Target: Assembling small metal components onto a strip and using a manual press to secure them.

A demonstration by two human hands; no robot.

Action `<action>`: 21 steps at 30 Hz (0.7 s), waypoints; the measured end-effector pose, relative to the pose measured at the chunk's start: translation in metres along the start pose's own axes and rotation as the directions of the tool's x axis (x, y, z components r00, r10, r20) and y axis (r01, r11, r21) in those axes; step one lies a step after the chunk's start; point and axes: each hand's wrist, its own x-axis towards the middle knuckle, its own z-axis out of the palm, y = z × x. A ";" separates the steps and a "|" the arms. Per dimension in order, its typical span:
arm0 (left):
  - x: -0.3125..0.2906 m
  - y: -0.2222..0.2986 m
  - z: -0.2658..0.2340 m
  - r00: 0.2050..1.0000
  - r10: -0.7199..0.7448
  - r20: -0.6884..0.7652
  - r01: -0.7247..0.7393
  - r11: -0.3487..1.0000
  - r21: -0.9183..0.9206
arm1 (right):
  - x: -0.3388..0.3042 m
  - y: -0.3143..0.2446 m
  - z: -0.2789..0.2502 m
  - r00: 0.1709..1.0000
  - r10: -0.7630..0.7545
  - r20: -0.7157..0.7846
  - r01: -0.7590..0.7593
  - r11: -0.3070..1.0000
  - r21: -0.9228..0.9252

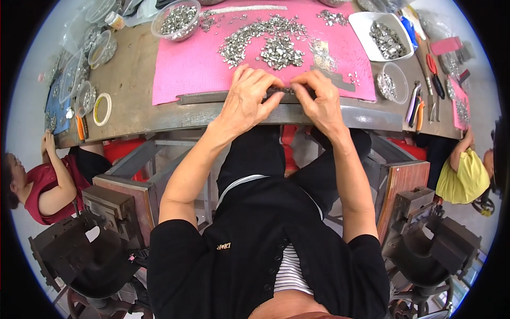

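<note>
- Left hand (245, 102) and right hand (322, 101): fingers curled toward thumbs; whether they pinch anything cannot be told.
- Dark metal bar (203, 98): long axis left to right, along the near edge of the pink mat (183, 61); partly hidden by the hands.
- Farther: loose metal pieces (281, 52).

We see a workshop for small metal parts. A long brown workbench edged in grey metal (133, 109) carries heaps of small, shiny silver-coloured metal pieces (281, 52) on a pink textured mat (183, 69), with more in a round clear plastic tub (185, 37) and a white square plastic tray (363, 25). We notice red-handled pliers (438, 85) to the right, heavy dark metal machines (61, 247) on both sides, and people in a dark red top (45, 183) and a yellow top (463, 179) seated nearby.
</note>
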 end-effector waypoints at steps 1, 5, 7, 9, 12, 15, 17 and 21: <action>0.001 -0.001 -0.001 0.999 -0.040 0.019 0.041 0.997 -0.064 | 0.005 0.004 -0.002 0.999 -0.015 -0.040 0.014 0.999 -0.035; 0.015 -0.011 0.001 0.993 -0.032 -0.110 0.027 0.999 -0.047 | 0.032 0.022 -0.005 0.999 -0.024 -0.042 0.019 0.994 -0.107; 0.024 -0.019 0.004 0.999 -0.013 -0.029 0.019 0.976 0.215 | 0.040 0.027 0.001 0.999 -0.024 0.033 0.032 0.961 -0.274; 0.028 -0.028 0.007 0.990 -0.032 0.139 -0.006 0.965 0.261 | 0.041 0.029 0.007 0.998 -0.063 0.026 0.068 0.957 -0.282; 0.020 -0.025 0.001 0.973 0.005 0.232 -0.071 0.958 0.279 | 0.033 0.025 0.002 0.998 -0.003 0.066 0.018 0.972 -0.234; 0.007 -0.021 -0.010 0.968 0.004 0.249 -0.060 0.974 0.218 | 0.024 0.026 -0.006 0.995 -0.028 0.095 0.045 0.983 -0.180; 0.003 -0.024 -0.014 0.964 -0.024 0.265 -0.023 0.985 0.173 | 0.024 0.024 -0.015 0.996 0.010 0.091 0.002 0.992 -0.124; 0.010 -0.033 -0.019 0.994 -0.112 0.002 0.112 0.994 -0.018 | 0.025 0.024 -0.025 0.990 0.096 0.103 -0.092 0.995 -0.044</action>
